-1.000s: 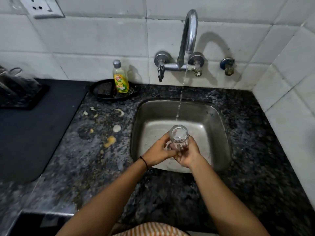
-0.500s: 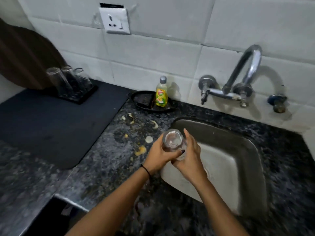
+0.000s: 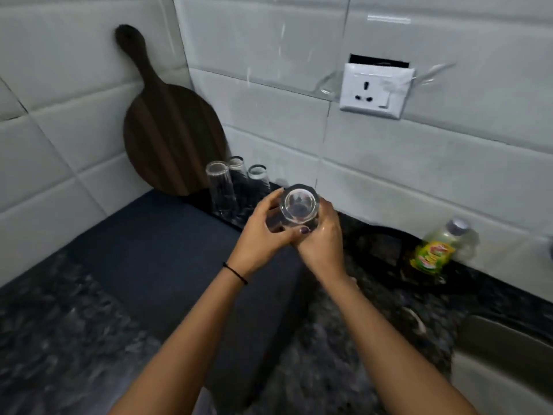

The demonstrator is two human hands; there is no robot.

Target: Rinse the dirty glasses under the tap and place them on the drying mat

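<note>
A clear faceted glass (image 3: 299, 205) is held upright in both hands, its round end facing the camera. My left hand (image 3: 260, 235) wraps its left side and my right hand (image 3: 324, 244) cups its right side. They hover over the right edge of the dark drying mat (image 3: 155, 253). Three clear glasses (image 3: 220, 187) stand together at the mat's far end, on a small black tray by the wall. The tap is out of view.
A dark wooden board (image 3: 167, 133) leans in the tiled corner. A wall socket (image 3: 375, 91) sits above. A dish soap bottle (image 3: 438, 250) stands on a black dish at right. The steel sink (image 3: 502, 372) shows at the lower right edge of the granite counter (image 3: 59, 339).
Both hands carried the glass from under the running tap, over the sink's rim, leftward to the drying mat. The view swung left, so the tap left the frame.
</note>
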